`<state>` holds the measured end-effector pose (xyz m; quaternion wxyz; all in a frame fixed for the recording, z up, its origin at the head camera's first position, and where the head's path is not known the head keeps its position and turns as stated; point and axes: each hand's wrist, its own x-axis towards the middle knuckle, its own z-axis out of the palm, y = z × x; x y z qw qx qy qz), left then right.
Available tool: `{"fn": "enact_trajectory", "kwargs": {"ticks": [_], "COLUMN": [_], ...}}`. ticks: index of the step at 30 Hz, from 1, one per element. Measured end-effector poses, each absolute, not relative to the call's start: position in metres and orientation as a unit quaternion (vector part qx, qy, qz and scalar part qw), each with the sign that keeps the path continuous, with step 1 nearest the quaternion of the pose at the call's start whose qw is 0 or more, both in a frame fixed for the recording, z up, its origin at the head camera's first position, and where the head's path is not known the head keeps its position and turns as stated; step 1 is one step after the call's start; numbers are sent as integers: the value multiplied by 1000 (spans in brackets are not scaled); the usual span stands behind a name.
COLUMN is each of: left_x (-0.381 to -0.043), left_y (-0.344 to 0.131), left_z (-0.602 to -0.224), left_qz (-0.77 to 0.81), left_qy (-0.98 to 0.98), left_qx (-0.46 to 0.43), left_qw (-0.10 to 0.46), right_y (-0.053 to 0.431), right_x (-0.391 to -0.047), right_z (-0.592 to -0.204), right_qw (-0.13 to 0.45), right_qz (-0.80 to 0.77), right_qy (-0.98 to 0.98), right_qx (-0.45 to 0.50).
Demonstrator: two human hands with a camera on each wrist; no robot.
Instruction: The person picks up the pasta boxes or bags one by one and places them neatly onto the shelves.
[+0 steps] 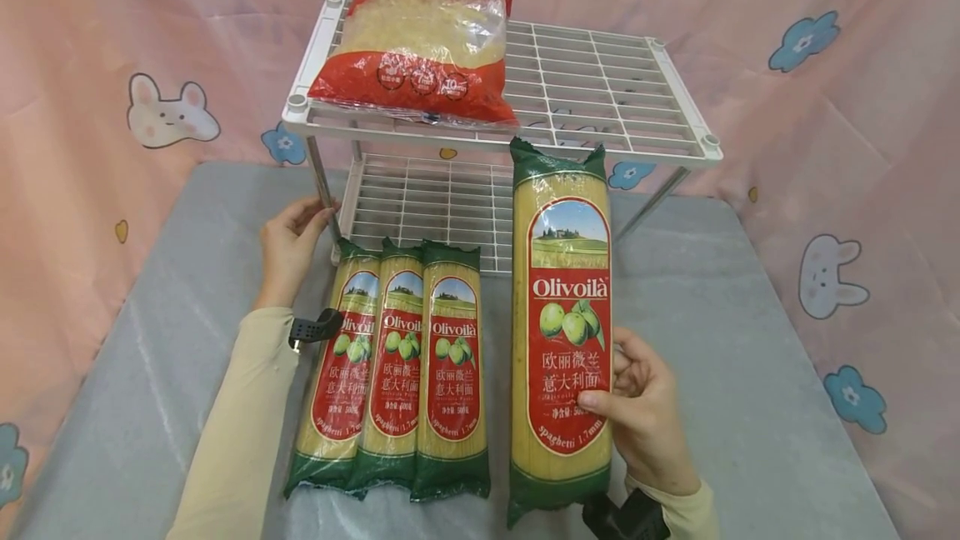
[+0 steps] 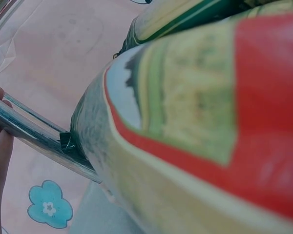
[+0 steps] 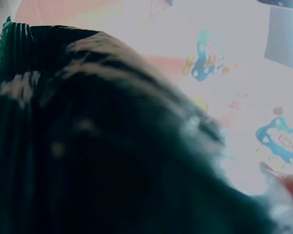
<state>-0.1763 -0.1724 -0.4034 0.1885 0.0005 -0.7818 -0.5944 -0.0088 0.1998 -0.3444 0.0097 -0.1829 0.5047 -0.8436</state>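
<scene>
Spaghetti pack (image 1: 561, 315), right of centre, gripped along its lower right edge by the right hand (image 1: 651, 415); three similar packs (image 1: 393, 357) side by side, lower centre-left; left hand (image 1: 291, 242), centre-left, holding the metal leg (image 1: 320, 177) of the white rack (image 1: 686, 98); red pasta bag (image 1: 420, 32) on the top tier, upper centre.

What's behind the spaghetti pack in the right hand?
Left of the pack, the rack's lower shelf shows; right of it, a metal leg. Whatever sits directly behind the pack is covered and can't be seen.
</scene>
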Motion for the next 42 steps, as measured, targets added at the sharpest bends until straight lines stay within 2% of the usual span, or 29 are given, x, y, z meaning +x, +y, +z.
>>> {"fn": "enact_trajectory", "kwargs": {"ticks": [13,28,42], "left_x": [-176,-176,-175], "left_y": [-172,-171,-171], "left_z": [-404,-403,-404], "left_qz": [-589,-593,-585], "left_qy": [-786,-781,-785], "left_qx": [3,-2,-4], "left_qw": [188,195,203], "right_y": [199,183,170], "right_x": [-31,-69,-128], "right_z": [-309,-267,-226], "right_qw": [-12,-46,-61], "right_qz": [-815,-835,-827], "right_qy": [562,538,547], "right_qx": [-143,-105,-118]}}
